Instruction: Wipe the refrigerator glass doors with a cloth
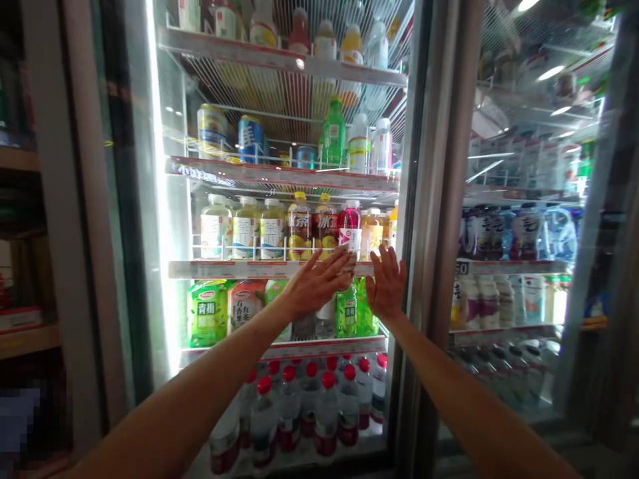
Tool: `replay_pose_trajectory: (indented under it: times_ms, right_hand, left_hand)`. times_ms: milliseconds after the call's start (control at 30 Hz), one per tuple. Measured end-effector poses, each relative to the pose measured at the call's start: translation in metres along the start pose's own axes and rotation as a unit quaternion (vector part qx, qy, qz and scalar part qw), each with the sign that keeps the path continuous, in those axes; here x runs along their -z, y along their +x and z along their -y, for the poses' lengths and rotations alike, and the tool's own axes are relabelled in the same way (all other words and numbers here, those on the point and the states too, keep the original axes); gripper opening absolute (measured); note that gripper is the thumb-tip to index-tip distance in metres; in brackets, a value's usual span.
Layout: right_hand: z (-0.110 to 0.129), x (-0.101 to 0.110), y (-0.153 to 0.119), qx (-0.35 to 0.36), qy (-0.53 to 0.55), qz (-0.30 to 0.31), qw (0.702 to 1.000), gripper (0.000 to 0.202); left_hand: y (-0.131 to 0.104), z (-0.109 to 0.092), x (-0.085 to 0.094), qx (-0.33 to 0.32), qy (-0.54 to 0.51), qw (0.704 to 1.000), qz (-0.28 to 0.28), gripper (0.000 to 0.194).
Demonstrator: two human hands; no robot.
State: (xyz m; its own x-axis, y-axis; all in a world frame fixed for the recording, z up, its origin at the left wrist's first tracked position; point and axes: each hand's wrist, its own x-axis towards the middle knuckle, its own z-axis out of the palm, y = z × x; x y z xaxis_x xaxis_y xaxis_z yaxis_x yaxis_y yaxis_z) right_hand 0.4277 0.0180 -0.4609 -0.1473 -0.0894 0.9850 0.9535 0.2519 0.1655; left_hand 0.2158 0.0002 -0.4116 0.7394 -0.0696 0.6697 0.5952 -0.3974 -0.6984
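Note:
Both arms reach toward a lit drinks cooler. My left hand (319, 283), its fingers stretched out to the right, is in front of the middle shelf edge (224, 269) and holds nothing. Just right of it, my right hand (387, 283) is raised with fingers apart and nothing in it. Above and behind the left fingertips stands a bottle of dark pink drink (349, 223). A bottle with a pale orange label (372, 233) stands behind the right fingertips. Whether either hand touches the glass cannot be made out.
Brown bottles with yellow caps (299, 229) stand left of the pink one. Green packs (207, 313) are on the shelf below, red-capped bottles (327, 412) at the bottom. A metal door frame (442, 179) runs upright on the right, beside a second cooler.

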Motion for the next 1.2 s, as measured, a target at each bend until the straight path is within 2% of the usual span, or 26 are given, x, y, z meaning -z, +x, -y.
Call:
replay_pose_trajectory:
  times_ms: [33, 67, 133, 200, 233, 300, 333, 367, 400, 500, 567, 600, 633, 700, 833, 900, 933, 967, 1033, 1100, 1133, 1200]
  right_hand:
    - [0.000, 0.000, 0.000, -0.001, -0.001, 0.003, 1.000, 0.055]
    - [0.000, 0.000, 0.000, -0.002, -0.002, 0.006, 1.000, 0.055]
    - [0.000, 0.000, 0.000, -0.005, -0.007, 0.010, 1.000, 0.055]
    - [0.001, 0.000, 0.000, -0.008, -0.011, 0.013, 1.000, 0.055]
    - [0.001, 0.000, 0.000, -0.009, -0.013, 0.015, 1.000, 0.055]
    - [0.002, 0.000, 0.000, -0.011, -0.013, 0.015, 1.000, 0.055]
    - [0.002, 0.000, 0.000, -0.012, -0.011, 0.013, 1.000, 0.055]
    - [0.002, 0.000, 0.000, -0.011, -0.009, 0.010, 1.000, 0.055]
    - [0.002, 0.000, 0.000, -0.012, -0.008, 0.007, 1.000, 0.055]
    - [0.002, 0.001, -0.001, -0.012, -0.005, 0.009, 1.000, 0.055]
    - [0.001, 0.001, -0.001, -0.011, -0.003, 0.014, 1.000, 0.055]
    - [0.001, 0.002, -0.001, -0.009, -0.002, 0.013, 1.000, 0.055]
    - [0.001, 0.002, -0.001, -0.007, -0.002, 0.012, 1.000, 0.055]
    - [0.001, 0.002, -0.001, -0.006, -0.001, 0.009, 1.000, 0.055]
    - [0.002, 0.000, -0.001, -0.011, -0.001, 0.013, 1.000, 0.057]
    - [0.002, 0.000, -0.001, -0.014, -0.001, 0.011, 1.000, 0.057]
    - [0.002, 0.000, -0.001, -0.015, -0.001, 0.011, 1.000, 0.057]
    - [0.002, 0.000, -0.001, -0.016, -0.002, 0.012, 1.000, 0.057]
    - [0.002, 0.001, -0.001, -0.016, -0.003, 0.011, 1.000, 0.056]
    - [0.002, 0.002, 0.000, -0.012, 0.000, 0.011, 1.000, 0.055]
    - [0.002, 0.002, 0.000, -0.010, 0.002, 0.009, 1.000, 0.054]
    - [0.001, 0.002, 0.000, -0.008, 0.005, 0.007, 1.000, 0.054]
  left_hand:
    - [-0.004, 0.003, 0.001, 0.000, 0.000, 1.000, 0.010, 0.035]
    - [-0.011, 0.011, 0.005, 0.032, 0.005, 0.999, 0.007, 0.035]
    - [-0.032, 0.041, 0.019, 0.156, 0.015, 0.987, -0.029, 0.033]
    - [-0.056, 0.075, 0.036, 0.304, 0.029, 0.947, -0.094, 0.038]
    - [-0.067, 0.089, 0.043, 0.373, 0.040, 0.918, -0.130, 0.042]
    - [-0.081, 0.100, 0.051, 0.458, 0.054, 0.871, -0.168, 0.049]
    - [-0.083, 0.097, 0.051, 0.473, 0.060, 0.862, -0.173, 0.050]
    - [-0.081, 0.089, 0.048, 0.464, 0.061, 0.868, -0.166, 0.049]
    - [-0.076, 0.077, 0.043, 0.434, 0.059, 0.887, -0.146, 0.047]
    - [-0.053, 0.037, 0.021, 0.257, 0.045, 0.963, -0.072, 0.037]
    - [-0.045, 0.024, 0.013, 0.149, 0.034, 0.988, -0.029, 0.036]
    - [-0.047, 0.025, 0.014, 0.132, 0.035, 0.990, -0.023, 0.037]
    - [-0.052, 0.030, 0.017, 0.142, 0.039, 0.989, -0.027, 0.037]
    - [-0.073, 0.052, 0.030, 0.232, 0.060, 0.969, -0.066, 0.037]
    - [-0.120, 0.100, 0.058, 0.461, 0.093, 0.870, -0.151, 0.045]
    - [-0.125, 0.105, 0.061, 0.512, 0.095, 0.835, -0.176, 0.047]
    - [-0.120, 0.101, 0.058, 0.513, 0.093, 0.835, -0.178, 0.047]
    - [-0.113, 0.092, 0.053, 0.496, 0.091, 0.846, -0.171, 0.046]
    - [-0.090, 0.066, 0.039, 0.411, 0.080, 0.898, -0.133, 0.042]
    - [-0.067, 0.038, 0.025, 0.272, 0.057, 0.958, -0.074, 0.040]
    - [-0.059, 0.027, 0.020, 0.201, 0.046, 0.977, -0.046, 0.038]
    - [-0.054, 0.017, 0.017, 0.102, 0.033, 0.994, -0.003, 0.036]
